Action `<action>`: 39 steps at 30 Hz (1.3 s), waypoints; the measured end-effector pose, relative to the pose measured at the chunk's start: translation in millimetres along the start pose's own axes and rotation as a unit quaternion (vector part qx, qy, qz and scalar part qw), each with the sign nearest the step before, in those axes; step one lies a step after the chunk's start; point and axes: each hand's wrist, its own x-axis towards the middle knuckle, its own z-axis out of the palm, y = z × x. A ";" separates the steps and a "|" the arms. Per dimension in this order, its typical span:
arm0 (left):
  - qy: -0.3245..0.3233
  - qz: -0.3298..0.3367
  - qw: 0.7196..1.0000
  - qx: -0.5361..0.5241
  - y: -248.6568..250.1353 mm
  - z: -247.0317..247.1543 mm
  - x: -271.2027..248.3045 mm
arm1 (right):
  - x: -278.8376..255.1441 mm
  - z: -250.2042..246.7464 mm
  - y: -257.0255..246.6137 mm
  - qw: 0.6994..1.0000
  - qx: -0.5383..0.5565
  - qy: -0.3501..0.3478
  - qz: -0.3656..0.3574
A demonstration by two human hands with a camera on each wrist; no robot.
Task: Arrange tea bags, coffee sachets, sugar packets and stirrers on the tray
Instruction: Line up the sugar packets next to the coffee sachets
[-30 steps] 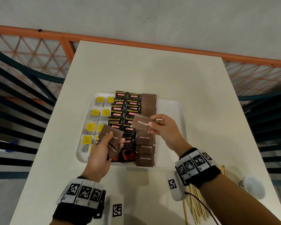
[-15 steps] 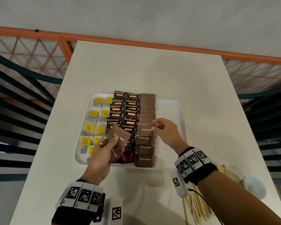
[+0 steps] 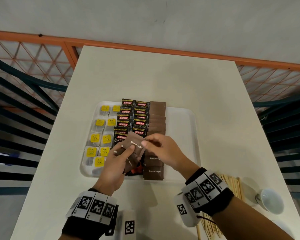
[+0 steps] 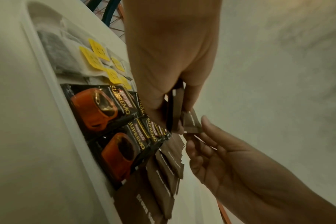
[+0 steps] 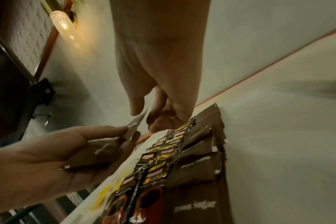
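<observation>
On the white rectangular plastic tray (image 3: 180,118) three kinds are already laid out: white tea bags with yellow square tags (image 3: 100,135) at its left, black Kopiko coffee sachets (image 3: 133,118) down the middle, and an overlapping column of brown paper sugar packets (image 3: 155,167) beside them; the tray's right part is bare. The left hand (image 3: 114,167) grips a small fan of brown sugar packets (image 3: 128,153) above the tray's near half; the right hand (image 3: 163,151) pinches the corner of the topmost one (image 3: 137,144), apparently drawing it off. Still to do, I judge: the held packets, then the pale wooden stirrers (image 3: 232,186) lying on the cream desk (image 3: 163,75) to the right, near a white ceramic cup (image 3: 270,201); nothing blocks the bare side.
</observation>
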 end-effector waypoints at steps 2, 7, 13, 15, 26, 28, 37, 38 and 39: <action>-0.003 0.008 1.000 0.003 -0.3 1.5 -0.2 | 0.8 2.7 -1.2 0.998 0.065 -0.006 0.022; 0.008 0.001 1.000 -0.003 -1.7 -0.7 0.8 | 6.6 0.0 3.1 0.987 0.155 0.005 0.044; 0.042 -0.061 0.994 -0.084 0.9 -13.8 4.4 | 33.5 -28.5 19.1 0.965 0.216 0.130 0.074; 0.031 -0.079 0.992 -0.095 2.3 -17.7 4.5 | 42.6 -36.9 25.4 0.968 0.175 0.159 0.082; 0.013 -0.049 0.999 0.006 3.6 -21.7 3.4 | 58.6 -36.5 41.4 0.980 0.025 0.178 0.079; 0.020 -0.047 0.999 0.018 3.4 -20.2 2.5 | 57.7 -34.8 40.4 0.979 0.002 0.189 0.070; 0.005 -0.021 0.999 0.042 5.8 -5.1 3.1 | 28.0 -18.3 13.5 0.979 -0.095 0.177 -0.023; 0.001 -0.017 0.999 0.047 7.0 -2.1 3.8 | 22.1 -14.2 8.1 0.988 -0.087 0.123 -0.027; -0.001 -0.011 0.998 0.055 7.5 0.3 5.0 | 17.0 -10.3 4.2 0.995 -0.066 0.065 -0.026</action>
